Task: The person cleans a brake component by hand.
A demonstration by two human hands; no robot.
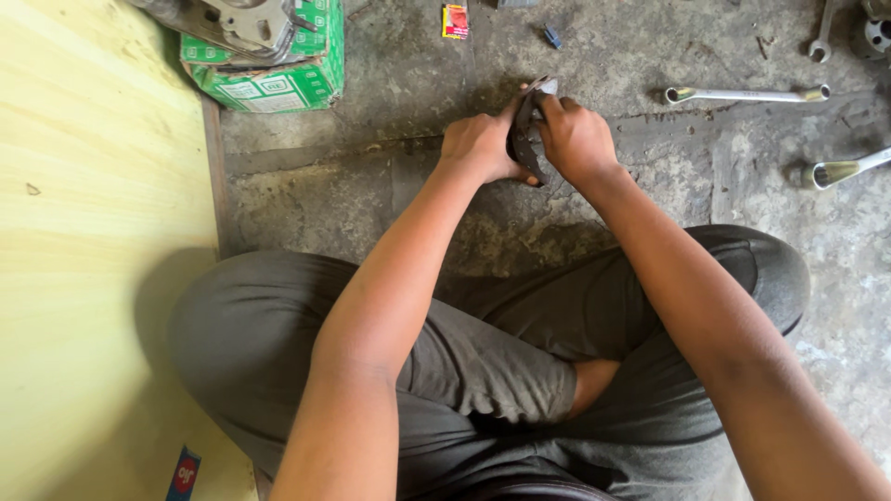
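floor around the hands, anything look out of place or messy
Somewhat untidy: spanners and a socket tool lie scattered on the stained, cracked concrete floor, with a small red packet nearby. Both hands, left hand and right hand, grip a dark curved part.

A dark, curved metal part (pixel 523 139), shaped like a brake shoe, stands on edge on the grey concrete floor (pixel 371 204), its arc running from a pale, worn tip at the top down to a darker lower end that meets the floor. Its outer face looks dull and grimy. It is gripped from both sides, so much of its middle is hidden and only the rim and tip show clearly.
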